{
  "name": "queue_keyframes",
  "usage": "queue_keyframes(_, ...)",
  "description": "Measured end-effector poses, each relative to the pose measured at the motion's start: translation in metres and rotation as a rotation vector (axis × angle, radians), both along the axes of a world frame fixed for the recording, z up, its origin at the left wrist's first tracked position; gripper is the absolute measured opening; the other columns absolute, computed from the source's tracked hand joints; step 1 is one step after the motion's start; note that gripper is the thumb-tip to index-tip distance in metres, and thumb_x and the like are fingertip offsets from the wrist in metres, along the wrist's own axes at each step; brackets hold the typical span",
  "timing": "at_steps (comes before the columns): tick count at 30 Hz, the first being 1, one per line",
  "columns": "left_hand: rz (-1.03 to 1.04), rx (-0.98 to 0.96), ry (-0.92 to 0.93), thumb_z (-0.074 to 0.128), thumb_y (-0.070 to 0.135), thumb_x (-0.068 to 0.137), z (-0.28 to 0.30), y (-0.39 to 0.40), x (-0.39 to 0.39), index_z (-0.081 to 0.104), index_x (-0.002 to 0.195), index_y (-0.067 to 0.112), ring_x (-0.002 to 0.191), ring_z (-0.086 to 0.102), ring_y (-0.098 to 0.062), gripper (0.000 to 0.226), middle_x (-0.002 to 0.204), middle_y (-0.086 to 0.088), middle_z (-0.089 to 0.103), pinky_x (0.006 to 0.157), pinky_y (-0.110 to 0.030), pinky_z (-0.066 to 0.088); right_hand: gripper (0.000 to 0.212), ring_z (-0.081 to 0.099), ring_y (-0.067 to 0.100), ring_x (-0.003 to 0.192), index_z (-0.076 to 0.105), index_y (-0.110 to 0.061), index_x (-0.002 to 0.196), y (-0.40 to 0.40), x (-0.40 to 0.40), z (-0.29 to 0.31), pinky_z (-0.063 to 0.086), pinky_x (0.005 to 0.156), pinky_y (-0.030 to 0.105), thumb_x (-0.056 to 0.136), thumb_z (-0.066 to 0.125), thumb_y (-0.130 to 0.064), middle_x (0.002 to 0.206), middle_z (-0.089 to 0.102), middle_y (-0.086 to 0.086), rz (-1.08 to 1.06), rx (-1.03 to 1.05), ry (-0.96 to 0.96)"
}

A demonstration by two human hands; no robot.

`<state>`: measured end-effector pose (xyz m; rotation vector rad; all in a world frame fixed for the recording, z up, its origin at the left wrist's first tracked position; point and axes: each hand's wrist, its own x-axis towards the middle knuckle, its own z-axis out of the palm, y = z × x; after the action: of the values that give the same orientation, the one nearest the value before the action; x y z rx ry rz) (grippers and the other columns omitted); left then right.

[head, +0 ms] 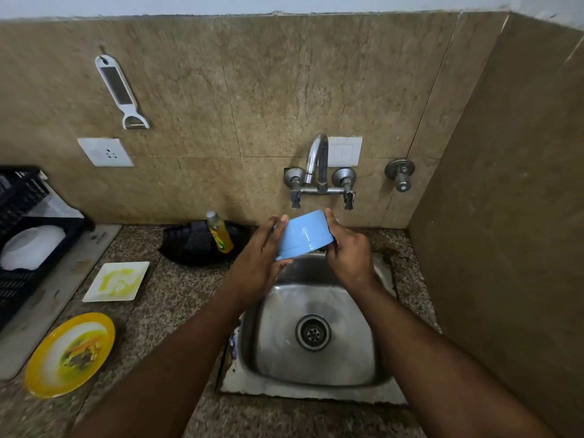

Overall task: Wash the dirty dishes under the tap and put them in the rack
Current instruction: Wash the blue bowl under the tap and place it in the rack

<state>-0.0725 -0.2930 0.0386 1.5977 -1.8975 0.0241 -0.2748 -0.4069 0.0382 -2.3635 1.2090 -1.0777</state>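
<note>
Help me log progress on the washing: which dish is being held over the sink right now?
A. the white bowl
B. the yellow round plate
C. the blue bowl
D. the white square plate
C: both the left hand and right hand grip the blue bowl above the sink.

Counted up: one blue plastic bowl, one white square plate, one yellow round plate, one yellow soap bottle.
</note>
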Motion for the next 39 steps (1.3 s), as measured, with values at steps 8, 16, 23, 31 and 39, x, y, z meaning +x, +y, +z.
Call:
queue_keyframes(8, 0.237, 0.477, 1.106, 0.064, 0.043, 0.094, -0.03, 0.026, 0.002, 0.069, 0.123, 0.029, 0.101, 0.073, -0.025, 0.032, 0.119, -0.009, 0.073, 0.086, -0.067, 0.057, 0.008, 0.071, 0.024, 0.06, 0.077, -0.017, 0.079, 0.002, 0.015, -0.024, 0.063, 0.062, 0.049, 0.083, 0.075, -0.01, 0.064, 0.072, 0.001, 0.12, 0.674, -0.027)
queue_keyframes(16, 0.555, 0.538, 1.535, 0.054, 0.035, 0.105, -0.031, 0.084, 0.066, 0.064, 0.125, 0.001, 0.071, 0.072, -0.034, 0.04, 0.097, -0.021, 0.072, 0.06, -0.044, 0.062, 0.025, 0.06, 0.02, 0.056, 0.07, -0.006, 0.11, 0.026, 0.085, -0.006, 0.04, 0.046, 0.023, 0.091, 0.069, -0.022, 0.083, 0.07, 0.017, 0.294, 1.434, -0.215)
queue_keyframes(23, 0.491, 0.433, 1.67, 0.049, 0.031, 0.107, -0.017, 0.136, 0.149, 0.059, 0.138, 0.003, 0.098, 0.074, -0.031, 0.043, 0.121, -0.018, 0.072, 0.068, -0.044, 0.063, 0.028, 0.063, 0.019, 0.055, 0.07, 0.001, 0.107, 0.055, 0.188, 0.009, 0.045, 0.044, 0.022, 0.086, 0.073, -0.018, 0.076, 0.067, 0.01, 0.47, 1.544, -0.006)
queue_keyframes(31, 0.672, 0.681, 1.967, 0.058, 0.076, 0.087, -0.003, 0.158, 0.23, 0.049, 0.136, -0.001, 0.104, 0.07, -0.052, 0.092, 0.132, -0.031, 0.058, 0.074, -0.057, 0.063, 0.06, 0.067, 0.015, 0.057, 0.07, -0.018, 0.121, 0.082, 0.257, 0.02, 0.054, 0.049, 0.033, 0.068, 0.091, 0.0, 0.103, 0.077, 0.004, 0.681, 0.96, 0.096)
queue_keyframes(39, 0.774, 0.436, 1.873, 0.073, 0.031, 0.092, -0.008, 0.116, 0.208, 0.069, 0.104, 0.016, 0.091, 0.063, -0.029, 0.02, 0.101, -0.012, 0.064, 0.071, -0.038, 0.056, 0.094, 0.061, 0.012, 0.119, 0.061, -0.037, 0.139, 0.081, 0.242, -0.013, 0.059, 0.093, 0.042, 0.057, 0.097, -0.007, 0.141, 0.057, -0.007, 0.715, 0.874, 0.052)
